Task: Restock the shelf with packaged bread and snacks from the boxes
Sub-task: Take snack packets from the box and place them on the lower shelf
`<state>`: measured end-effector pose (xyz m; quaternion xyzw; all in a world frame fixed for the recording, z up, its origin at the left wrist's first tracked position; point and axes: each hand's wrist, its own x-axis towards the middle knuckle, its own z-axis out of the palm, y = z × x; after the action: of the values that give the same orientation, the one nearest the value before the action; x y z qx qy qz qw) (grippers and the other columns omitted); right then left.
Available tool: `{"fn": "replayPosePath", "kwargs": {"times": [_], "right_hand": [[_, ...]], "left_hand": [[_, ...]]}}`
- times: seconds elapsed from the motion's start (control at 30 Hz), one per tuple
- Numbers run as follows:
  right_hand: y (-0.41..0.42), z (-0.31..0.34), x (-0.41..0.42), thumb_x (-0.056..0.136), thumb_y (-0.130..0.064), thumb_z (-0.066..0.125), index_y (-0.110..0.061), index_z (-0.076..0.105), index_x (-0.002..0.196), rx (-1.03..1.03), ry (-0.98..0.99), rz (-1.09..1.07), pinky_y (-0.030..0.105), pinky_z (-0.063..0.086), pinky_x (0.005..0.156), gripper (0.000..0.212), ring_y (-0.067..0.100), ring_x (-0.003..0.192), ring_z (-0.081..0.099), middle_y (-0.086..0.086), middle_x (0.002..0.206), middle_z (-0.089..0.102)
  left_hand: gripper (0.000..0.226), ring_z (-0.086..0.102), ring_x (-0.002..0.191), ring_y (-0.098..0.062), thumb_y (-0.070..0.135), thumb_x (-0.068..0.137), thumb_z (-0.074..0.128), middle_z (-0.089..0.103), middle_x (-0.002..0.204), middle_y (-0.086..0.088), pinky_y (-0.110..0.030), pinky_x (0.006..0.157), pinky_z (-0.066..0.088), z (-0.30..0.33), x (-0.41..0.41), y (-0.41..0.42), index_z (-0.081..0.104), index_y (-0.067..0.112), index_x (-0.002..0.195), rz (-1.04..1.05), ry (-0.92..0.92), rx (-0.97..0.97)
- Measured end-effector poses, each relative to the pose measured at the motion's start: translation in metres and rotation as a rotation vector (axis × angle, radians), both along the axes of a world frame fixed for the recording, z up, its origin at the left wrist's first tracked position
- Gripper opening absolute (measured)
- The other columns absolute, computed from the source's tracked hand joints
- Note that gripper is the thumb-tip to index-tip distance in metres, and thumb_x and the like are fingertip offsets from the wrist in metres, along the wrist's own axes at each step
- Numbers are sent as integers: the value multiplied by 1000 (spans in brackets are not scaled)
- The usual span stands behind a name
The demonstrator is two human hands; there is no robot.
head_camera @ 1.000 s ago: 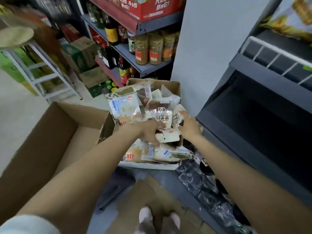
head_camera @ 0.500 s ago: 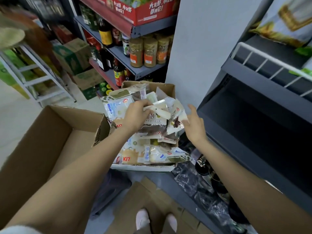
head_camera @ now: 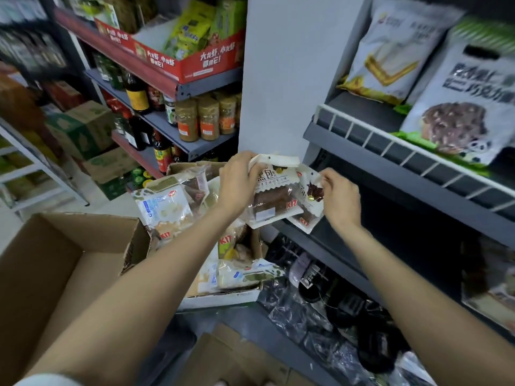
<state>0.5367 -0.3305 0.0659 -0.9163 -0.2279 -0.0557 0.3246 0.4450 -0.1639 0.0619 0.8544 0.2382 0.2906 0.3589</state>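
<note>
My left hand (head_camera: 237, 182) grips the top of a white packet of dark bread (head_camera: 274, 196), lifted above the box. My right hand (head_camera: 338, 197) pinches the upper edge of a second bread packet (head_camera: 308, 201) that overlaps the first on its right. Both packets hang at the front edge of a dark, bare grey shelf (head_camera: 390, 218). Below them an open cardboard box (head_camera: 223, 298) holds several more bread packets (head_camera: 164, 207), some marked K17.
A large open cardboard box (head_camera: 55, 274) stands at the lower left. The shelf above, behind a white wire rail (head_camera: 404, 154), carries big snack bags (head_camera: 462, 107). Bottles and jars (head_camera: 200, 121) fill the left shelving. Dark plastic-wrapped goods (head_camera: 348, 316) lie on the lowest shelf.
Both hands have risen from the box toward the shelf. The left hand lifted the dark bread packet out, and the right hand, open before, now holds a second packet.
</note>
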Motion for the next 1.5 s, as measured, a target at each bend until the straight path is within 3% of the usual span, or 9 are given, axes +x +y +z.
{"fn": "replayPosePath", "kwargs": {"times": [0.13, 0.3, 0.4, 0.67, 0.83, 1.17, 1.33, 1.4, 1.5], "right_hand": [[-20, 0, 14, 97, -7, 41, -11, 66, 109, 38, 44, -59, 26, 45, 73, 28, 25, 86, 63, 9, 97, 69], [-34, -17, 38, 97, -2, 40, -5, 63, 113, 159, 27, -166, 38, 50, 93, 29, 34, 99, 64, 16, 113, 66], [-37, -24, 64, 101, -12, 38, -7, 60, 119, 69, 12, -246, 33, 44, 91, 29, 34, 106, 61, 17, 117, 64], [-35, -55, 137, 99, -4, 34, -4, 57, 115, 37, -91, -261, 35, 44, 88, 28, 36, 109, 58, 21, 118, 61], [-21, -69, 175, 95, 6, 38, -6, 61, 111, 122, -131, -275, 17, 39, 75, 30, 25, 107, 61, 14, 115, 64], [-5, -91, 216, 90, 9, 41, -2, 62, 111, 189, -172, -305, 32, 47, 89, 31, 33, 105, 62, 19, 112, 65], [4, -96, 221, 94, 5, 38, -5, 60, 120, 310, -51, -253, 23, 42, 84, 35, 30, 111, 59, 17, 120, 63], [4, -94, 220, 94, 2, 41, -9, 53, 130, 248, 10, -188, 26, 40, 93, 39, 31, 121, 52, 15, 130, 56], [-3, -86, 206, 88, 0, 53, -22, 35, 144, 154, -94, -78, 31, 24, 112, 63, 29, 140, 24, 8, 152, 25]], "left_hand": [[24, 59, 93, -31, 25, 96, 51, 66, 96, -12, -44, 83, 46, 5, 24, -19, 64, 6, 99, -17, 40, 30], [22, 56, 103, -29, 14, 95, 49, 65, 108, -12, -39, 90, 42, -7, 56, -36, 65, 6, 109, -62, -1, 102], [24, 53, 109, -29, 15, 95, 50, 65, 113, -10, -39, 95, 39, -21, 74, -39, 65, 7, 113, -75, -71, 73], [20, 55, 104, -28, 11, 94, 54, 68, 107, -10, -35, 89, 39, -64, 126, -29, 69, 8, 106, -97, -226, 83], [17, 59, 98, -22, 13, 92, 57, 69, 104, -8, -28, 85, 42, -78, 154, -19, 69, 8, 104, -154, -282, 5], [13, 62, 89, -19, 11, 90, 60, 71, 94, -5, -30, 80, 46, -90, 173, -1, 71, 9, 96, -258, -307, 23], [14, 61, 89, -15, 11, 91, 58, 65, 89, 4, -26, 81, 47, -90, 180, -4, 70, 10, 99, -301, -283, -28], [14, 62, 89, -17, 10, 91, 59, 65, 87, 3, -30, 82, 48, -86, 183, -7, 70, 10, 98, -324, -280, -49], [10, 64, 83, -18, 11, 90, 59, 67, 83, 1, -33, 79, 50, -83, 186, -9, 68, 15, 90, -388, -270, -100]]}}
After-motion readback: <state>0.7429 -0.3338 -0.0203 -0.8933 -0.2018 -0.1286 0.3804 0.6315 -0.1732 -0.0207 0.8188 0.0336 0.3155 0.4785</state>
